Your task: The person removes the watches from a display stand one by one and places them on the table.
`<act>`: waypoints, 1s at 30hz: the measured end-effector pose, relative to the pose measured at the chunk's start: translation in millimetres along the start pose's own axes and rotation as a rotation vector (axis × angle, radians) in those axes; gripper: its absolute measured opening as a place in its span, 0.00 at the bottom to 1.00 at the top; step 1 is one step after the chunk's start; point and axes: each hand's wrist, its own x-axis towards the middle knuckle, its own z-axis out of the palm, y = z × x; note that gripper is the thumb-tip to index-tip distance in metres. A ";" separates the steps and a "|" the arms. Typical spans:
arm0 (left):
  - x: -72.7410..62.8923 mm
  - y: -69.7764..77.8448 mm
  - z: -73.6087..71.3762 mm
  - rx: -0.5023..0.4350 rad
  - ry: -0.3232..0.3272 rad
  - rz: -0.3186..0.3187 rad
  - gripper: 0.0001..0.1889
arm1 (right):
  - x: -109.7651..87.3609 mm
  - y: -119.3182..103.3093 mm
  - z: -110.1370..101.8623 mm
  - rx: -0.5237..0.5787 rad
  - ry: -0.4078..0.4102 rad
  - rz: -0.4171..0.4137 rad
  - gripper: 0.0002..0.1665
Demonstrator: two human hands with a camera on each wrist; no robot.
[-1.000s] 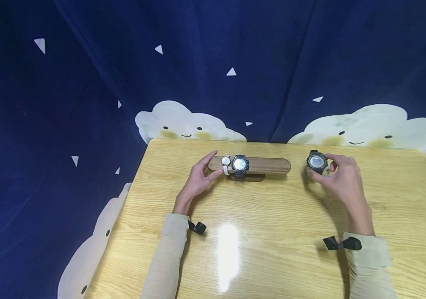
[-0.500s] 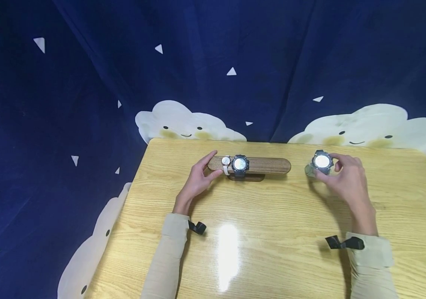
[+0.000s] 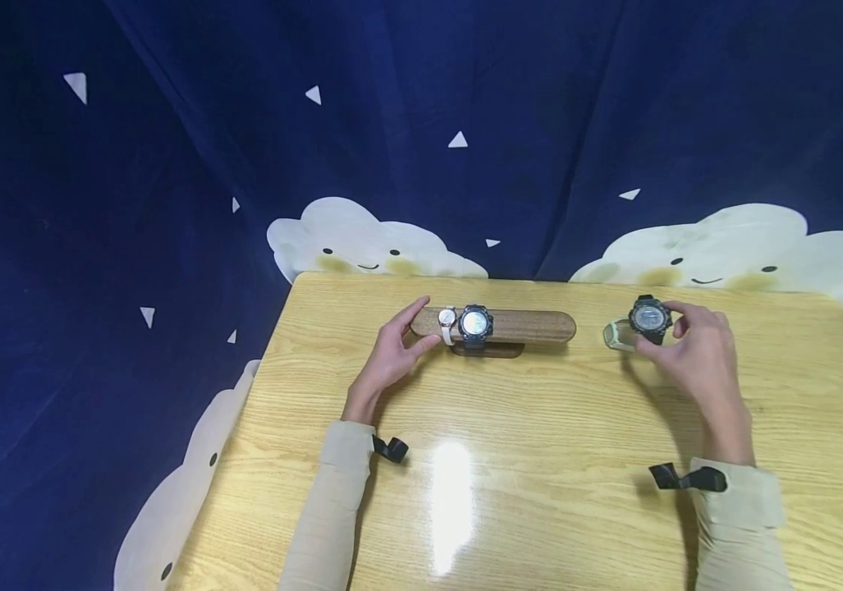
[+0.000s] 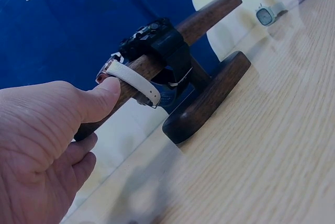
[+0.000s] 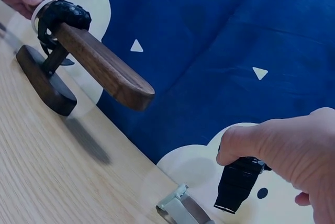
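My left hand [image 3: 390, 358] grips the left end of a dark wooden watch stand [image 3: 532, 326], its thumb by a small white-strapped watch [image 4: 131, 77]. Next to that watch on the bar sits a chunky black watch [image 3: 475, 325]. The bar's right half carries nothing. My right hand [image 3: 694, 353] pinches a second black digital watch [image 3: 648, 318] between thumb and fingers, face up and held above the table. In the right wrist view its black strap [image 5: 236, 187] hangs down. A pale green watch [image 3: 616, 335] lies on the table just left of that hand, partly hidden by it.
The light wooden table [image 3: 539, 460] ends at the back against a dark blue curtain [image 3: 421, 123] with white clouds and triangles. Black straps [image 3: 687, 478] stick out at both sleeve cuffs.
My right hand has moved a little to the right with the black watch, uncovering the pale green watch on the table. The left hand and the stand have stayed put.
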 end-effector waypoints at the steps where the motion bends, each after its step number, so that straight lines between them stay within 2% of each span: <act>1: 0.0 0.0 0.0 0.001 0.001 0.002 0.39 | 0.2 0.6 -0.4 -0.003 -0.001 0.001 0.42; 19: -0.5 -0.5 0.1 0.014 0.007 0.005 0.39 | 1.0 18.5 -9.0 -0.036 -0.032 0.094 0.43; 30: -0.5 0.1 0.8 0.017 0.006 0.003 0.39 | -0.5 30.2 -12.6 -0.051 -0.034 0.109 0.45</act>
